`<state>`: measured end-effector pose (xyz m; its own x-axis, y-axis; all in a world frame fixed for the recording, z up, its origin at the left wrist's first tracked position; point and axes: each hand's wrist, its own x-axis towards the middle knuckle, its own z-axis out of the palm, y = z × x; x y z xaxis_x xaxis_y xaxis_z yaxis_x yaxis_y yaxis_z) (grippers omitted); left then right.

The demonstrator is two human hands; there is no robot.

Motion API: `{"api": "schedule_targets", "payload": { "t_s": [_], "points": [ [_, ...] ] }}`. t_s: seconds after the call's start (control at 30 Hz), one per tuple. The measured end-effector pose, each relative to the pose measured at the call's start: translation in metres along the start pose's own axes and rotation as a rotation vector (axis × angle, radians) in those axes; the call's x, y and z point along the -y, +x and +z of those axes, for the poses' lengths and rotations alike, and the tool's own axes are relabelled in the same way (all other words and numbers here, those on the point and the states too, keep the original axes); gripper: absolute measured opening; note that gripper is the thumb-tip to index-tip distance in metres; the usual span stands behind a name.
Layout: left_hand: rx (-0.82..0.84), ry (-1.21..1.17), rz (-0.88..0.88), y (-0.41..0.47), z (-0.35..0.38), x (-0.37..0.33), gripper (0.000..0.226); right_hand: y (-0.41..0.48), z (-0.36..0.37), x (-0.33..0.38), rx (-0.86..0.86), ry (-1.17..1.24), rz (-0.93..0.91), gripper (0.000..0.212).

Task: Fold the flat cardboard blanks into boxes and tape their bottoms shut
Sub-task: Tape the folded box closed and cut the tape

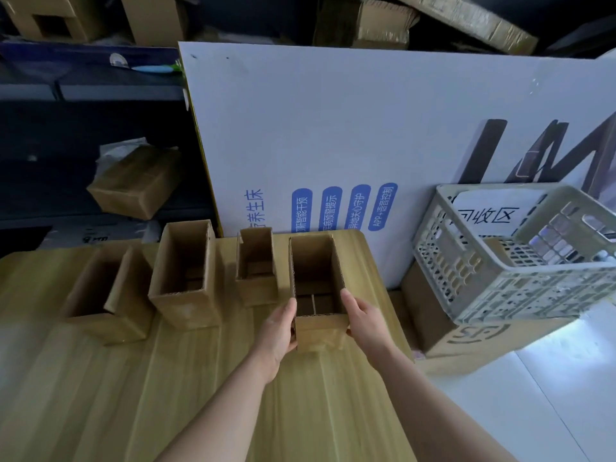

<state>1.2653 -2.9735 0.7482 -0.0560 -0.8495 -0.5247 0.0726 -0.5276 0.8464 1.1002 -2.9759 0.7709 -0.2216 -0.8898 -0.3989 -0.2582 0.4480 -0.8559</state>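
An open-topped cardboard box (318,278) stands upright on the wooden table (133,395) near its right edge; its bottom flaps show inside, meeting at a seam. My left hand (280,331) grips its near left side with the thumb up along the wall. My right hand (363,321) grips the near right side the same way. Three more folded boxes stand in a row to the left: a small one (256,265), a taller one (185,278) and one with a flap leaning inward (106,295).
A large white printed panel (333,128) leans upright behind the table. Right of the table, a grey plastic crate (516,255) sits tilted on a big cardboard carton (483,338). Dark shelving at the left holds a carton (136,185).
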Motion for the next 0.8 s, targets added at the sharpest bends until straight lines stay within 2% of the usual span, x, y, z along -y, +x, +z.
{"api": "schedule_targets", "payload": {
  "t_s": [0.37, 0.8],
  "points": [
    [-0.177, -0.087, 0.092, 0.07, 0.016, -0.014, 0.046, 0.083, 0.018, 0.014, 0.004, 0.045, -0.009, 0.054],
    [-0.195, -0.029, 0.092, 0.082, 0.021, -0.014, 0.05, 0.09, 0.014, 0.021, -0.004, 0.041, -0.018, 0.058]
  ]
}}
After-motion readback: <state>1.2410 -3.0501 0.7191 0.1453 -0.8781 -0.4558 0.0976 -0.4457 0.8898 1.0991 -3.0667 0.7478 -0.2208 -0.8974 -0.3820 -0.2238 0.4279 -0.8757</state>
